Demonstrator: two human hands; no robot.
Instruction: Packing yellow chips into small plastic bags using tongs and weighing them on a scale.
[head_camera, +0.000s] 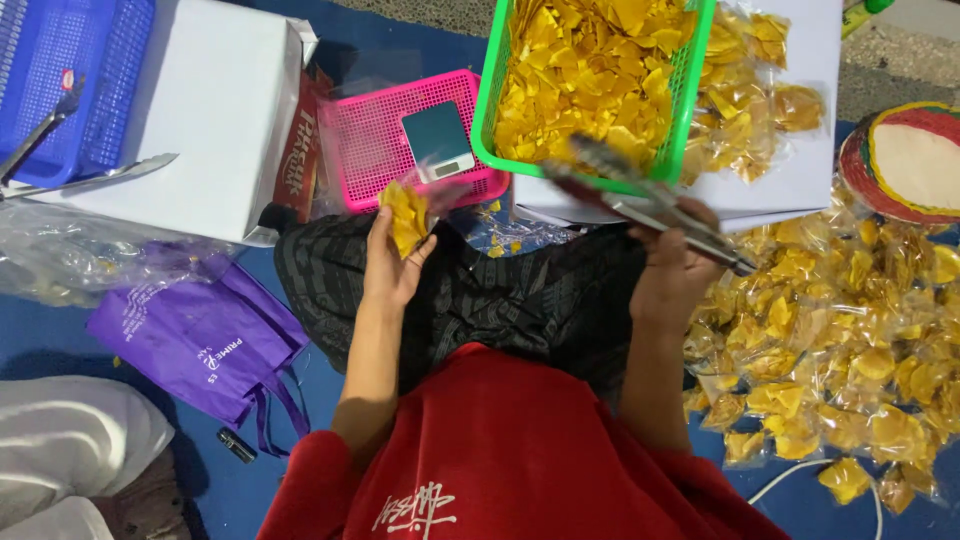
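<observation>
Nearest, the left hand (392, 262) clamps its fingers on a small clear bag of yellow chips (406, 215), while the right hand (672, 262) grips metal tongs (640, 195) whose long axis points far-left into the green basket (690, 90) just beyond.

Heap of clear chip-filled packets (850, 340) at right, purple printed bag (200, 340) at left, red-brown printed packet (298, 150) beside white box (210, 100)
</observation>
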